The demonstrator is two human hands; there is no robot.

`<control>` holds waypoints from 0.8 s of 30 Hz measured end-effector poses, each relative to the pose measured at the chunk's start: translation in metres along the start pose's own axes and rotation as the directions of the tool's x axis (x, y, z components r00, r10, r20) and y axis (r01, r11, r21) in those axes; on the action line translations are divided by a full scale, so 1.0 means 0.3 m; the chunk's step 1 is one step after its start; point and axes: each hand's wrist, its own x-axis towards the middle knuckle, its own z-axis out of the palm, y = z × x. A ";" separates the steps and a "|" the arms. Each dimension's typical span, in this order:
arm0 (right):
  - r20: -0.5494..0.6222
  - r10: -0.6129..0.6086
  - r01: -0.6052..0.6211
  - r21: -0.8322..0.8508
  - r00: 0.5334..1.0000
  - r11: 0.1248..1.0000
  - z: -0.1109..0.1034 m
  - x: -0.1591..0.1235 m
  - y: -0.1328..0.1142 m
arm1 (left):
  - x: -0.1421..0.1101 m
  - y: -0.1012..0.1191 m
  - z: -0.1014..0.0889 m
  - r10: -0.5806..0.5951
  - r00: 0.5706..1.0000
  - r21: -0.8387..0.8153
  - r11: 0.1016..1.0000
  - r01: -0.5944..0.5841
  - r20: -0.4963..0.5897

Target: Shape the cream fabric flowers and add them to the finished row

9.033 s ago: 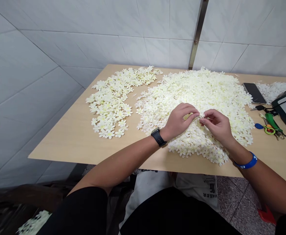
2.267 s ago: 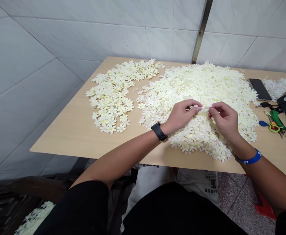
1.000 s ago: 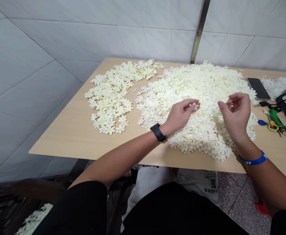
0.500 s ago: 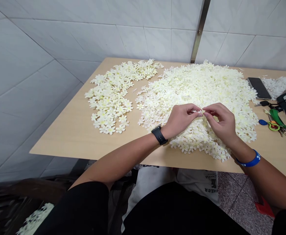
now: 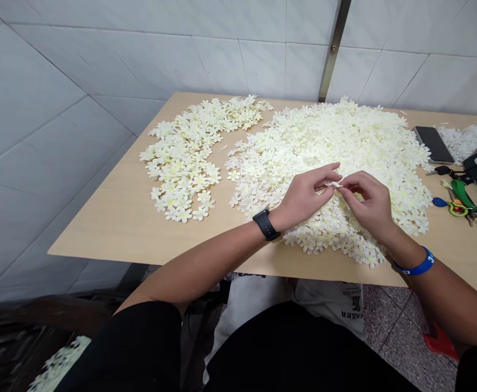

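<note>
A small cream flower (image 5: 333,184) was pinched between the curled, nearly closed fingers of the left hand (image 5: 303,196) and the right hand (image 5: 369,204), both held just above a large heap of cream-white flowers (image 5: 344,136). A narrower curved band of flowers (image 5: 185,169) was spread left of that heap on a pale wooden table (image 5: 111,239), and a black smartphone (image 5: 434,144) was laid beyond its right edge.

Bright, even light, soft shadows, w/ wide-angle warp at edges.
</note>
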 end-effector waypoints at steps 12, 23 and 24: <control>-0.006 0.112 -0.110 0.144 0.994 0.983 0.001 -0.008 0.016 | 0.010 0.012 -0.012 -0.104 0.993 0.051 0.993 0.107 -0.059; -0.109 0.240 -0.208 0.245 0.965 0.947 -0.004 0.003 0.017 | 0.036 0.005 -0.031 -0.173 0.985 -0.160 0.971 0.175 0.024; -0.135 0.261 -0.222 0.250 0.956 0.942 -0.003 0.005 0.020 | 0.036 0.005 -0.028 -0.183 0.983 -0.188 0.965 0.185 0.027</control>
